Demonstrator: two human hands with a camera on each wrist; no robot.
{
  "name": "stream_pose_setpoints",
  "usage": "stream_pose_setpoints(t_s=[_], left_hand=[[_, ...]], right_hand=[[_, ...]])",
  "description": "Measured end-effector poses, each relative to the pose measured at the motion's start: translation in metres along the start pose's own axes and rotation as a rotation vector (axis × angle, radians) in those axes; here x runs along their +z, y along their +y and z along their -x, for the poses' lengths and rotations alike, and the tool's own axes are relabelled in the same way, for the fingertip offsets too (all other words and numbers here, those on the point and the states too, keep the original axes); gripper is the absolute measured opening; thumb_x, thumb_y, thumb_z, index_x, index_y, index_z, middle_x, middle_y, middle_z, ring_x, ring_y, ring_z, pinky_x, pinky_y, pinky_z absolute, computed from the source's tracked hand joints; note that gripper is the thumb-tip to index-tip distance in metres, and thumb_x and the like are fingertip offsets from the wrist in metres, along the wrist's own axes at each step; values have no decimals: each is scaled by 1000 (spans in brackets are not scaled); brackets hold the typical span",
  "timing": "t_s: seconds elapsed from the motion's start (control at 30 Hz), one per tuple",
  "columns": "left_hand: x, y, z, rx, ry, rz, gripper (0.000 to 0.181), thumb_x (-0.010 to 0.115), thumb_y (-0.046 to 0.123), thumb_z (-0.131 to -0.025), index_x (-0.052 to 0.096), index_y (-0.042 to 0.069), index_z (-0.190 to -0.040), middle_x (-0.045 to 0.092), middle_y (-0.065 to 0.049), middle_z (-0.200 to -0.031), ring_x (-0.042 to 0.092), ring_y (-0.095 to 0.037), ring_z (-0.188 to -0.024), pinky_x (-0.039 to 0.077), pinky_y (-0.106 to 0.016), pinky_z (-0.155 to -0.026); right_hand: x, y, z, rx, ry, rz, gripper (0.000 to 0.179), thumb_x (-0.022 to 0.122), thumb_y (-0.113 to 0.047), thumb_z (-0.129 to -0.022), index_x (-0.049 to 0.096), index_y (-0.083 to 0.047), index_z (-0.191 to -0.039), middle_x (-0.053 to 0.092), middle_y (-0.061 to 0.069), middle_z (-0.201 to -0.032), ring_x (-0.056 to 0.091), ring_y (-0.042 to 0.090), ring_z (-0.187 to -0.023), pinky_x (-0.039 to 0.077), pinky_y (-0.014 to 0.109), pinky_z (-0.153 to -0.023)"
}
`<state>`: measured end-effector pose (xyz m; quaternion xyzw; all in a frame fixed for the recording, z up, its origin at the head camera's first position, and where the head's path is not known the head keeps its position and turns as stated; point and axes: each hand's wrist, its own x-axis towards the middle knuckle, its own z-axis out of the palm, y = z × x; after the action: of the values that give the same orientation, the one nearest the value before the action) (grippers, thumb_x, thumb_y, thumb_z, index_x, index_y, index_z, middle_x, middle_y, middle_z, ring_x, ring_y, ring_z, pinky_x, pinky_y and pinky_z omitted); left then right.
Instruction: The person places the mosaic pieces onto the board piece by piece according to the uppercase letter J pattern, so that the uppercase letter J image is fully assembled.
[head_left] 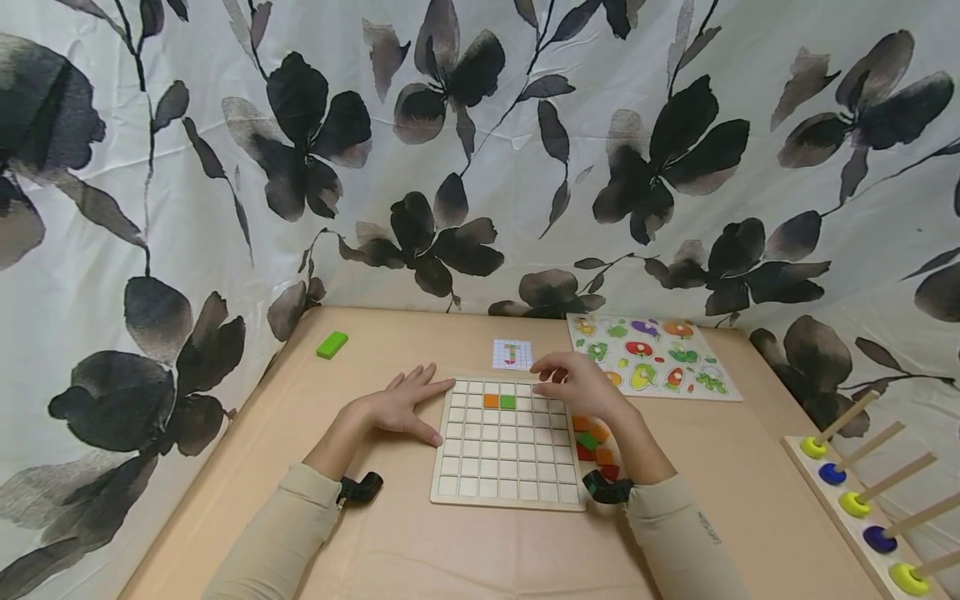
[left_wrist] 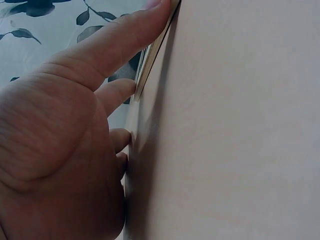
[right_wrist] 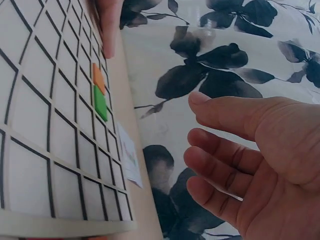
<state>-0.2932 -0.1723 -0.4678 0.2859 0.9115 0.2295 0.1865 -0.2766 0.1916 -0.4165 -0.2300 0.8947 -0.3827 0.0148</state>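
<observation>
A wooden grid board (head_left: 495, 502) lies flat on the table between the two hands. An orange square tile (head_left: 491, 401) and a green square tile (head_left: 507, 402) sit side by side in its second row from the far edge. My left hand (head_left: 397, 408) is spread on the table at the board's left side, with thumb and index finger against the edge (left_wrist: 146, 75). Over the board's far right corner hovers my right hand (head_left: 579, 385), its fingers loosely bent. In the right wrist view, a gap separates thumb from fingers (right_wrist: 220, 150), with nothing between them.
Just beyond the board lies a small printed pattern card (head_left: 512, 354). Several loose orange, green and red tiles (head_left: 604, 457) are right of the board, partly behind the right forearm. A vegetable picture board (head_left: 660, 354), green block (head_left: 332, 345) and pegged stand (head_left: 862, 508) are farther out.
</observation>
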Motion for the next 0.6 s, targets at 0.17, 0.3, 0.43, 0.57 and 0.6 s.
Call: stream_pose_setpoints(t_s=[0.17,0.3,0.43,0.57,0.6], left_hand=[[0,0,0,3,-2,-3,107,82,62,-79,29,27,-166,-1,-21,-175,-5,-41,-162,-4,-62,-129],[-1,0,1,5,-2,8,107,82,61,-79,29,26,-166,-1,-21,-175,-6,-42,-162,-4,-62,-129],[-1,1,1,5,-2,14,107,83,59,-80,29,24,-166,-1,-22,-174,-6,-43,-162,-3,-63,-129],[-1,1,1,2,-5,12,107,83,60,-80,29,25,-166,-1,-22,-174,-6,-42,-162,-3,-64,-129],[-1,2,1,2,-5,10,107,83,60,-80,29,25,-166,-1,-22,-174,-6,-42,-162,-3,-64,-129]], right_hand=[[-12,4,5,-13,-11,19,22,79,-15,-93,77,-11,-114,74,8,-103,62,19,-88,54,30,-78],[-20,9,7,-14,-25,32,23,80,-16,-92,77,-10,-114,75,11,-105,62,19,-89,54,29,-79],[-26,16,9,-9,-43,29,24,81,-14,-91,77,-9,-114,75,12,-105,62,20,-89,55,29,-79],[-32,22,12,22,-62,8,25,81,-13,-91,77,-9,-115,75,13,-106,62,21,-90,54,28,-77],[-33,23,12,32,-68,3,25,81,-13,-91,77,-9,-115,75,12,-105,62,21,-90,54,28,-77]])
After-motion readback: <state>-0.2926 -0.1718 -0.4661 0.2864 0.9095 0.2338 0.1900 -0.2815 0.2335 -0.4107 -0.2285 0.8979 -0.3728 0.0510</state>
